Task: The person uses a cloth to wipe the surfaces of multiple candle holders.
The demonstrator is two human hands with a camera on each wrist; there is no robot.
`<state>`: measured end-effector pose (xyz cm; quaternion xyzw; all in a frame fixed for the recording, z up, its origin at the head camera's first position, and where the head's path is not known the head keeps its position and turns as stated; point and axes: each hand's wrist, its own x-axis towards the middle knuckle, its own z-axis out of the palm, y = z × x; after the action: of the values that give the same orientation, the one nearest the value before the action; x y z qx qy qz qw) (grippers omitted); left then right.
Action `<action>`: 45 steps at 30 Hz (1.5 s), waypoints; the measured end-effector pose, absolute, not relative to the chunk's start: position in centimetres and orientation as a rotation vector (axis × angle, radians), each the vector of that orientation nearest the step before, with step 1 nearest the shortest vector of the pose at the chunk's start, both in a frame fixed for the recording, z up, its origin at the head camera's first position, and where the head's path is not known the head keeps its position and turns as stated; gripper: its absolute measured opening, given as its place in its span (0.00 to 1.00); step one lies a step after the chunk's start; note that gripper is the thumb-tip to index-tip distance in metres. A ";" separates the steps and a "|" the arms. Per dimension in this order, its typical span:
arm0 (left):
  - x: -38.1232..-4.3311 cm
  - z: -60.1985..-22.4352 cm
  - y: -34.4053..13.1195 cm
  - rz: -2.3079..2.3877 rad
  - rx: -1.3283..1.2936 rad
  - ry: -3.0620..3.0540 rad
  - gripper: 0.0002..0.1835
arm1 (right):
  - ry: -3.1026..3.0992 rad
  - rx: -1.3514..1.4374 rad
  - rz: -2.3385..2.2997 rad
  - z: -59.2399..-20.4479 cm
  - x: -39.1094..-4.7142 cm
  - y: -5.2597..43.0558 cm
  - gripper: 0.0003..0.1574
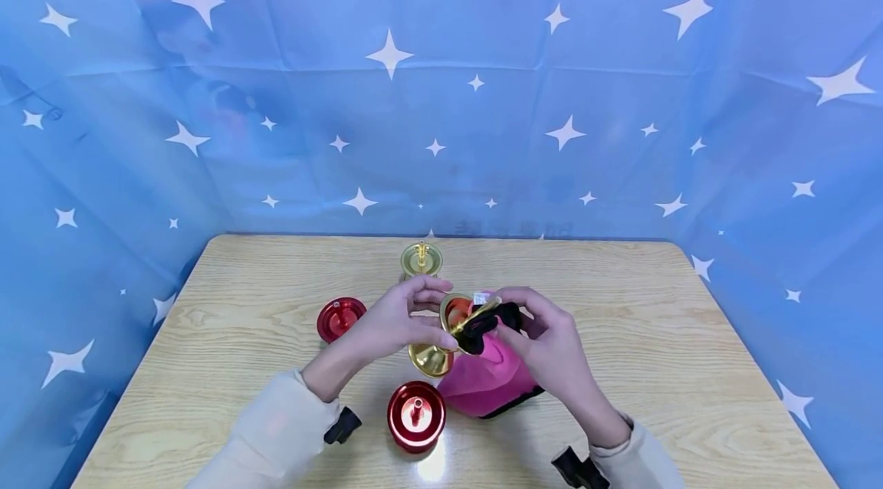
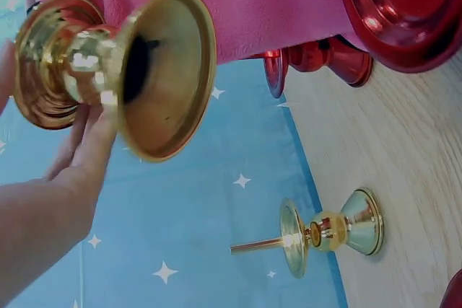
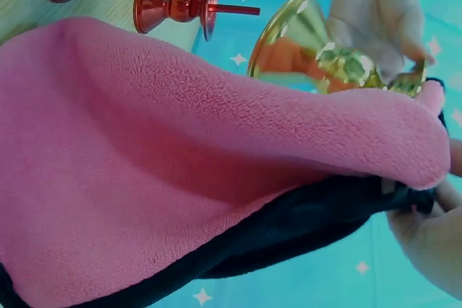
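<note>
Fingers and thumb of my left hand point(image 1: 396, 320) grip a gold candlestick point(image 1: 431, 361) near its dish, holding it tilted above the table. In the left wrist view, the hollow underside of the gold candlestick point(image 2: 170, 77) faces the camera. My right hand point(image 1: 552, 336) pinches a pink plush cloth point(image 1: 486, 382) with black edging. The bunched black part lies against the candlestick's dish in the head view. Most of the pink cloth point(image 3: 144, 149) hangs below the right fingers, and it covers part of the candlestick in the right wrist view.
Another gold candlestick point(image 1: 422, 259) stands upright behind the left hand. A red candlestick point(image 1: 340, 318) is left of the hands, and a second red candlestick point(image 1: 417, 416) stands nearer the front. Beneath is a wooden table point(image 1: 655, 366), with a blue starred curtain point(image 1: 483, 121) behind.
</note>
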<state>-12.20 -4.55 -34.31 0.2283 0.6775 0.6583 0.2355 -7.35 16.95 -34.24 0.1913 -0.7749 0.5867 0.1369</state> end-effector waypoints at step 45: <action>-12.1 -35.0 -3.7 1.708 0.655 2.050 0.38 | -2.321 0.100 1.702 -34.7 -7.2 15.5 0.19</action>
<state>-12.06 -3.69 -35.02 0.2338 0.7318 0.6095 0.1958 -7.17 15.51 -34.72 0.0343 -0.7991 0.5859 0.1303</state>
